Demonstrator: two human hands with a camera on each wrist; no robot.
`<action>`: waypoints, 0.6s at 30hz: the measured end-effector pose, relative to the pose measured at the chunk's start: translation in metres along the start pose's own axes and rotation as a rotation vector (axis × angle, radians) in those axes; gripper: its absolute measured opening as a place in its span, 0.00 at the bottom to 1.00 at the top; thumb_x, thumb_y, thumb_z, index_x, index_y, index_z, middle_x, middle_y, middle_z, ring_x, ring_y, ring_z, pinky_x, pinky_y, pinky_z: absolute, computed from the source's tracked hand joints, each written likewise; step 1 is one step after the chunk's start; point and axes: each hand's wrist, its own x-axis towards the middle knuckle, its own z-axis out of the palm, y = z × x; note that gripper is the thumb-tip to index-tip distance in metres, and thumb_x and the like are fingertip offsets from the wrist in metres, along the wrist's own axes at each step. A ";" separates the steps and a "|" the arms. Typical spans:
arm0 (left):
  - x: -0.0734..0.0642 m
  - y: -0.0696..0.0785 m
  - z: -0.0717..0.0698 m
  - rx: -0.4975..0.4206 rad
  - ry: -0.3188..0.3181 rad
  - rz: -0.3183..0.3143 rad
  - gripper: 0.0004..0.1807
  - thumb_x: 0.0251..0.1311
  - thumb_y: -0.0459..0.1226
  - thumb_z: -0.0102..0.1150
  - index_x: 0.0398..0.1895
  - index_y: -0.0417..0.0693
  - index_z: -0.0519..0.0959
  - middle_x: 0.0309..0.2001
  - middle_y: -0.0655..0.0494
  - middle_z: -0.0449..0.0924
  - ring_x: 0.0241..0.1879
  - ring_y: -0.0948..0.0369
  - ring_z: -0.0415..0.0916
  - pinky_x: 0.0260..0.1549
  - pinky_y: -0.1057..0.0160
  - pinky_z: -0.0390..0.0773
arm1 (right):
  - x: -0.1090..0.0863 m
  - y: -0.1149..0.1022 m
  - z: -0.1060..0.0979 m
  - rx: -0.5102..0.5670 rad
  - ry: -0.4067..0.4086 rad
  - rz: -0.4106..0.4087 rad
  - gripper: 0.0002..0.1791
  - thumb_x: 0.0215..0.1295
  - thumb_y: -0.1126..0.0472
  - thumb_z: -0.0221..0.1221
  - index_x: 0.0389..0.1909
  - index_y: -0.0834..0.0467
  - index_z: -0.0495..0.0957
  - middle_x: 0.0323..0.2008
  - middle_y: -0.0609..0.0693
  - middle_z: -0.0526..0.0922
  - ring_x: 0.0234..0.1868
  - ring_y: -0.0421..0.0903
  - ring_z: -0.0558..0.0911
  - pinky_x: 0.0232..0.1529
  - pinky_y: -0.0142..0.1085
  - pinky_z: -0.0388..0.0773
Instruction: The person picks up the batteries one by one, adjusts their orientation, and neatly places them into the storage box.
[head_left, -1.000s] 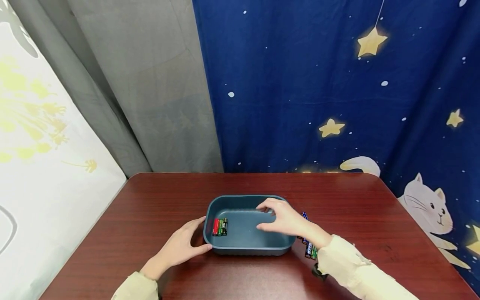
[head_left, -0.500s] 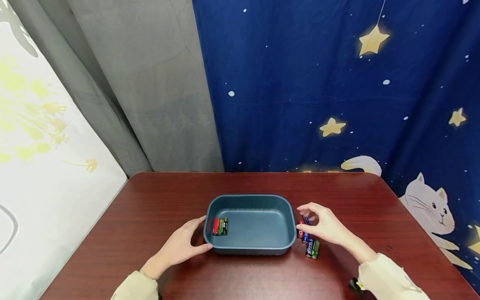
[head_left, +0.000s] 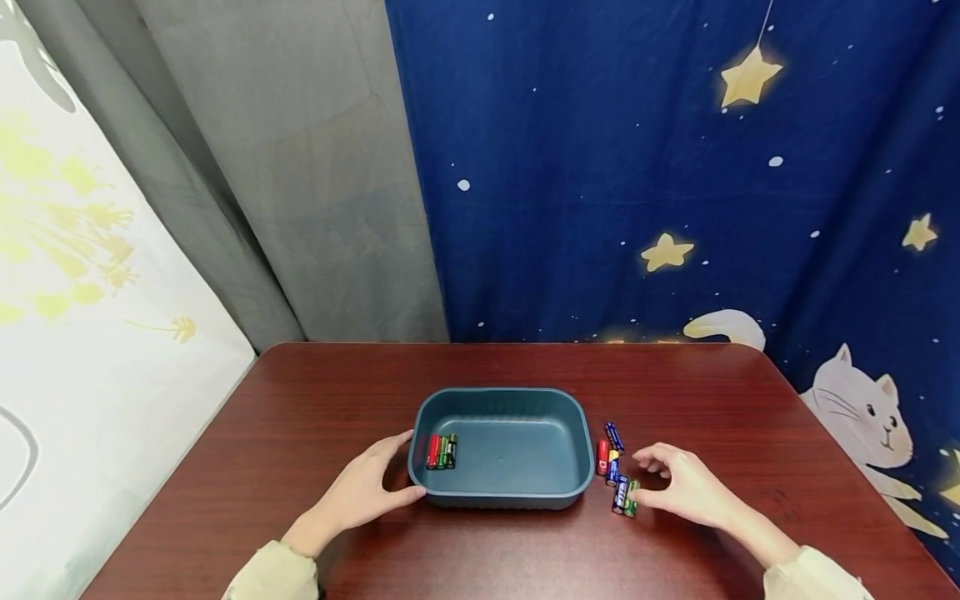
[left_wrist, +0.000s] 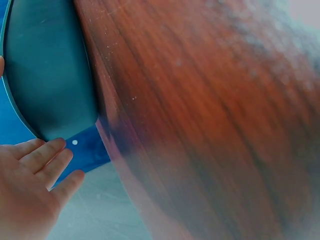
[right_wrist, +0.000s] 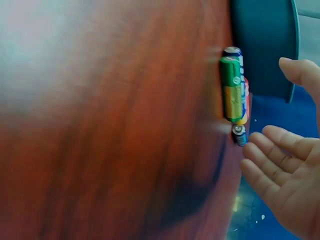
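A blue-grey plastic bin [head_left: 502, 497] sits on the table. My left hand [head_left: 360, 487] rests against its left end, thumb at the front corner and fingertips at the rim; the left wrist view shows those fingers [left_wrist: 45, 157] fairly straight. Inside, side by side at the left, lie a red battery [head_left: 432, 452], a green battery [head_left: 442, 453] and a black battery [head_left: 452, 451]. My right hand [head_left: 693, 487] holds nothing, its thumb close to a green battery [head_left: 632, 502] right of the bin. A blue-and-silver battery [head_left: 620, 494] lies along that green one.
Beyond that pair lie a red battery [head_left: 602, 457], a blue battery with a yellow end [head_left: 612, 469] and a thinner blue battery [head_left: 614, 437], near the bin's right wall. The dark red-brown table [head_left: 337, 375] ends at curtains [head_left: 600, 208] behind.
My right hand has left the space over the bin and moved right, past the loose batteries to the green one. The left hand keeps its place.
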 end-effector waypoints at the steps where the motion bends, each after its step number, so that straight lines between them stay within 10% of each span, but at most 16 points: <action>1: 0.000 0.000 0.000 -0.001 0.001 0.000 0.43 0.44 0.57 0.64 0.65 0.53 0.63 0.58 0.56 0.69 0.58 0.56 0.66 0.52 0.49 0.69 | -0.002 0.000 0.001 -0.011 0.002 -0.003 0.25 0.41 0.50 0.70 0.37 0.62 0.77 0.31 0.46 0.77 0.32 0.40 0.75 0.31 0.32 0.76; 18: -0.001 0.000 0.000 -0.031 -0.019 -0.014 0.44 0.45 0.59 0.62 0.65 0.55 0.62 0.60 0.57 0.68 0.59 0.57 0.64 0.52 0.48 0.69 | -0.015 -0.013 0.022 -0.231 0.056 0.101 0.21 0.31 0.48 0.72 0.28 0.51 0.76 0.26 0.38 0.70 0.30 0.36 0.71 0.32 0.31 0.72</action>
